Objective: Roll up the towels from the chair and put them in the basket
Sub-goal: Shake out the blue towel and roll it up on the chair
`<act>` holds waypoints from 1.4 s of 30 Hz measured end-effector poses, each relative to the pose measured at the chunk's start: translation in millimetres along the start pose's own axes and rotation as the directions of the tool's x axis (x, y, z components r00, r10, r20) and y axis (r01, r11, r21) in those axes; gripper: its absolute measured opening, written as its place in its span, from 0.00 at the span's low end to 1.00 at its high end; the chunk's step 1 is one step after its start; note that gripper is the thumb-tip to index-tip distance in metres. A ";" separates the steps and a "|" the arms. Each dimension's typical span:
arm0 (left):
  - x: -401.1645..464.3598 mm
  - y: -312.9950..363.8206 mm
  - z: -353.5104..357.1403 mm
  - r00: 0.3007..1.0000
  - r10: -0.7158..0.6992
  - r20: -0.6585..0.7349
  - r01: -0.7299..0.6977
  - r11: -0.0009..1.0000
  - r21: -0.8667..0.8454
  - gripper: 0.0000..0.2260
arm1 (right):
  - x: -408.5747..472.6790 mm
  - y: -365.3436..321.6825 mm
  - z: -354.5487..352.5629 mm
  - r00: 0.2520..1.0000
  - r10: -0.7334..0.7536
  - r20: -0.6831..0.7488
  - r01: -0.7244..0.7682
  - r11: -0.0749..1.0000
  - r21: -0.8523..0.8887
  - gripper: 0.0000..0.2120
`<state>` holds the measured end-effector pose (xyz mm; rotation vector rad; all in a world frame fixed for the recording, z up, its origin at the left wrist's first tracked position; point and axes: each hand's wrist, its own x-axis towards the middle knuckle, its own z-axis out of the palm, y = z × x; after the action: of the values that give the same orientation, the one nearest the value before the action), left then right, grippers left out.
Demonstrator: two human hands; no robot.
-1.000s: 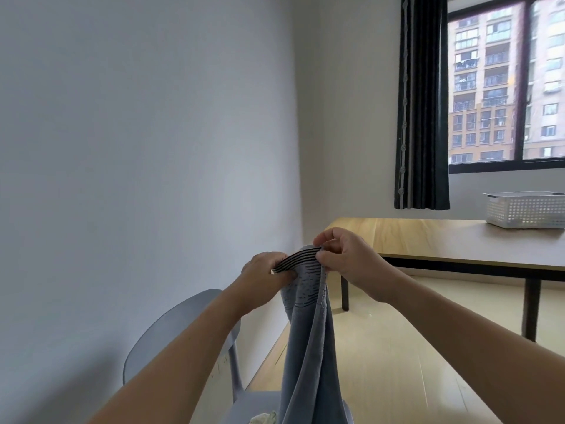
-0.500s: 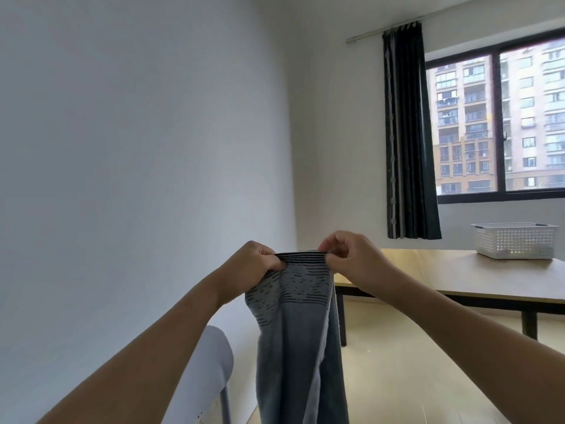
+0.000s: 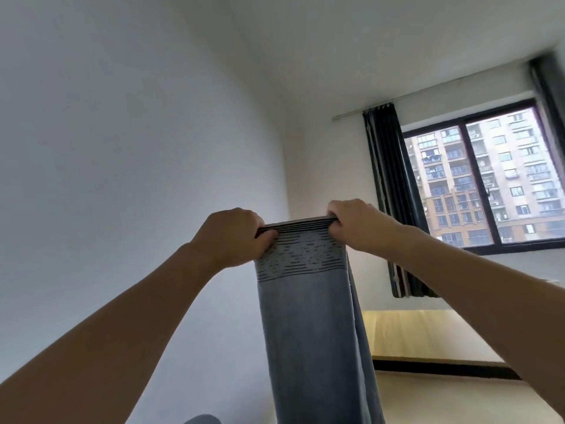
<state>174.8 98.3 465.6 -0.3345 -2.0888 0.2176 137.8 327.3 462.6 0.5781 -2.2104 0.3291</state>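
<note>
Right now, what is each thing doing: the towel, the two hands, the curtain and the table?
Grey towel with dark striped border: held up by its top edge, hanging straight down, not rolled.
Left hand: gripping the towel's top left corner.
Right hand: gripping the top right corner.
Dark curtain: drawn aside, window uncovered.
Light wooden table: only part shows, nothing seen on it.

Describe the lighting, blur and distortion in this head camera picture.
Head view: daylight enters through the window, leaving the left wall evenly dim; the curtain at the right edge is smeared; wide-angle bending curves the wall corner; the towel and both hands stay fairly sharp.
</note>
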 end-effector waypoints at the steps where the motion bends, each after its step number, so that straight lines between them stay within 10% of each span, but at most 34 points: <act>1: 7.2 -2.4 -6.5 0.999 -0.011 -0.050 0.011 1.000 0.006 0.18 | 6.9 -2.6 -11.5 0.999 0.036 -0.006 -0.036 0.998 0.052 0.07; 6: 38.4 13.1 -34.2 0.962 -0.211 -0.174 0.160 0.950 -0.266 0.14 | 37.4 -21.7 -50.3 0.974 0.225 0.007 -0.215 0.923 0.319 0.15; 10: 53.3 25.5 -47.2 0.919 -0.373 -0.123 0.158 0.637 -0.754 0.07 | 38.8 -19.2 -65.8 0.916 0.378 0.136 -0.311 0.455 0.834 0.13; 17: 65.9 13.1 -20.4 0.884 -0.399 0.243 0.341 0.195 -0.920 0.10 | 39.6 1.2 -49.2 0.872 0.186 0.453 -0.490 0.323 0.810 0.05; 23: 54.1 -10.7 49.7 0.823 -0.449 0.349 0.543 0.440 -0.715 0.06 | 53.4 22.8 22.6 0.893 0.172 0.416 -0.422 0.641 0.641 0.06; 29: 38.5 -28.7 107.6 0.838 -0.545 0.035 0.471 0.688 -0.552 0.04 | 64.5 22.0 87.2 0.971 0.228 0.070 -0.227 0.793 0.565 0.03; 35: 39.1 -33.0 96.2 0.818 -0.568 -0.087 0.377 0.645 -0.665 0.07 | 68.7 3.1 95.0 0.955 0.270 -0.124 -0.124 0.742 0.659 0.05; 42: 15.9 -18.5 74.7 0.802 -0.595 0.060 0.400 0.459 -0.794 0.06 | 33.5 -14.9 83.7 0.951 0.305 0.061 -0.241 0.598 0.764 0.06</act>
<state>100.1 84.4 445.7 -0.2030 -1.8339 -1.1030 72.1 269.9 435.5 0.6345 -2.0043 1.4919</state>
